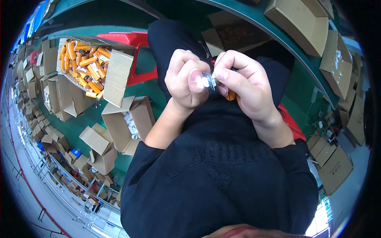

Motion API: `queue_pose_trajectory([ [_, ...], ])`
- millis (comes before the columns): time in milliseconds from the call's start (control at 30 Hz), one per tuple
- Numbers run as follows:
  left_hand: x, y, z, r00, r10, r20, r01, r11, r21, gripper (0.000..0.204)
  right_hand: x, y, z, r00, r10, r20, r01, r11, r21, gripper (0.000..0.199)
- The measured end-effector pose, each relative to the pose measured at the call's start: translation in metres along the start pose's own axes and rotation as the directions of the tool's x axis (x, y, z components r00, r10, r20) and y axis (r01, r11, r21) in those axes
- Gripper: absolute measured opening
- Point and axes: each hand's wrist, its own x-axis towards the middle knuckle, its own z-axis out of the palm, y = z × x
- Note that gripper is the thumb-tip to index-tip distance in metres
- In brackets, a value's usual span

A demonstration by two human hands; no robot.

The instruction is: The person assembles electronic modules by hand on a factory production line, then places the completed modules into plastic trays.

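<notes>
In front of my chest, my left hand (185, 81) is closed, with thumb and fingers pinching a small clear piece with a metallic-looking edge (209, 81). A bright white spot glares on it, so its exact kind is hard to make out. Right beside it, my right hand (246, 85) is curled, thumb and forefinger pressed together at the clear piece's edge. An orange-and-black piece (231, 95) shows under those fingers; my hand hides most of it. Whether the two pieces are joined cannot be seen.
To the left, a cardboard box (121, 77) full of orange cylindrical parts (88, 67) stands by a red plastic stool (139, 41). Another open carton (115, 121) holds white pieces. A green table edge (293, 39) curves past at the upper right, with open cartons (299, 23) on it.
</notes>
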Motion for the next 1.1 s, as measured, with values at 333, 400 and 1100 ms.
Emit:
queue_pose_trajectory([
  [333, 0.004, 0.001, -0.009, 0.978, -0.075, 0.196, 0.078, 0.997, -0.010, 0.035, 0.001, -0.012, -0.011, 1.000, -0.007, 0.014, 0.010, 0.979, -0.203, 0.012],
  [400, 0.005, 0.003, -0.011, 0.966, -0.095, 0.243, 0.093, 0.996, 0.019, 0.039, 0.002, -0.012, -0.014, 0.999, -0.026, 0.039, 0.034, 0.970, -0.239, 0.012],
  [1100, -0.005, 0.000, 0.000, 0.906, -0.296, 0.302, 0.368, 0.904, -0.217, 0.036, 0.006, -0.007, -0.034, 0.999, 0.028, -0.017, -0.031, 0.963, -0.266, 0.006],
])
